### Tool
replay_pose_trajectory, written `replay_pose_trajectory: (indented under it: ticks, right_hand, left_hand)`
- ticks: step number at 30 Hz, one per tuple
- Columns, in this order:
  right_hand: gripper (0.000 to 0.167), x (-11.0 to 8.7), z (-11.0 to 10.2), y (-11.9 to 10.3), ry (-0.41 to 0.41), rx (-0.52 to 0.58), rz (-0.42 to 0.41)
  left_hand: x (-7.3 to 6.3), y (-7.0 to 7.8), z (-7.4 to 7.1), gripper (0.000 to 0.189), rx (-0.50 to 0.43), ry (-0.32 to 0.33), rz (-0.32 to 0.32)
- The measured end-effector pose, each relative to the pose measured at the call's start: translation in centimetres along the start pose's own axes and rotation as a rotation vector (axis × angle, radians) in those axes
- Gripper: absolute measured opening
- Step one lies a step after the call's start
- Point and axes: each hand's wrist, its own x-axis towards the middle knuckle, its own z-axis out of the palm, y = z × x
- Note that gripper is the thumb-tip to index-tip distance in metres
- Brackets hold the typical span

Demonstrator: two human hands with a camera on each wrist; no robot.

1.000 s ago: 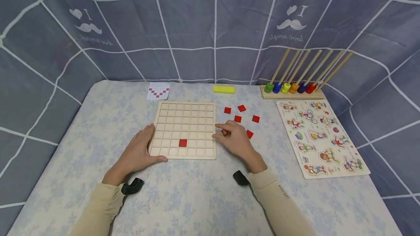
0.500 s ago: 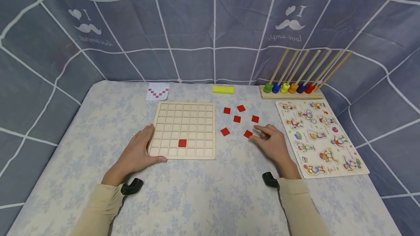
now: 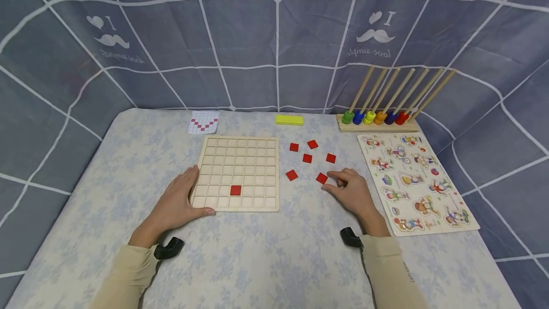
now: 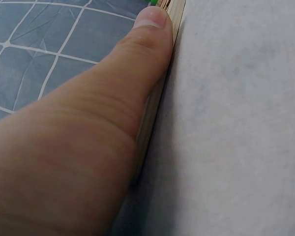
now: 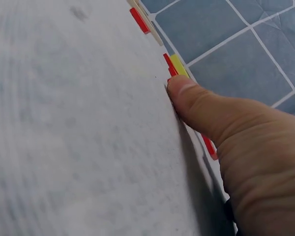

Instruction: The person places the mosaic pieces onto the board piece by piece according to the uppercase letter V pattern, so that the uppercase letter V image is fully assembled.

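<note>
A square wooden grid board [image 3: 235, 156] lies on the table with one red tile [image 3: 235, 190] in a cell near its front. My left hand [image 3: 173, 201] rests against the board's front left corner, fingers along the left edge and thumb along the front edge. In the left wrist view the thumb [image 4: 132, 59] lies along the board's side. My right hand [image 3: 353, 193] is at the nearest loose red tile [image 3: 321, 178], thumb and forefinger apart at its right side. Further loose tiles, such as a red tile [image 3: 292, 175], lie between board and hand.
A pattern card [image 3: 203, 122] lies behind the board, with a yellow block [image 3: 289, 120] to its right. At the back right stands a peg rack [image 3: 377, 128] with coloured beads. In front of it lies a picture puzzle board [image 3: 418, 185].
My right hand has moved right from the tile by the board to the rightmost front tile, its fingertips now closer to that tile. The left hand stays at the board.
</note>
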Motion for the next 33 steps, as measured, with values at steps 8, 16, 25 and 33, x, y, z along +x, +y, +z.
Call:
replay_pose_trajectory:
  ticks: [8,16,25,33]
  right_hand:
    - [0.03,0.12,0.31,-0.06,-0.017,-0.032,0.039]
    - [0.027,0.48,0.5,-0.29,-0.02,-0.053,0.053]
    - [0.021,0.34,0.7,-0.33,0.01,-0.072,0.008]
    - [0.02,0.22,0.85,-0.39,0.023,-0.071,-0.01]
  left_hand:
    - [0.08,0.01,-0.02,0.132,-0.002,0.0,0.007]
    - [0.07,0.04,-0.03,0.131,-0.009,0.0,0.004]
    - [0.14,-0.04,0.04,0.132,-0.005,0.003,0.004]
    - [0.01,0.01,0.0,0.132,-0.01,-0.003,-0.006]
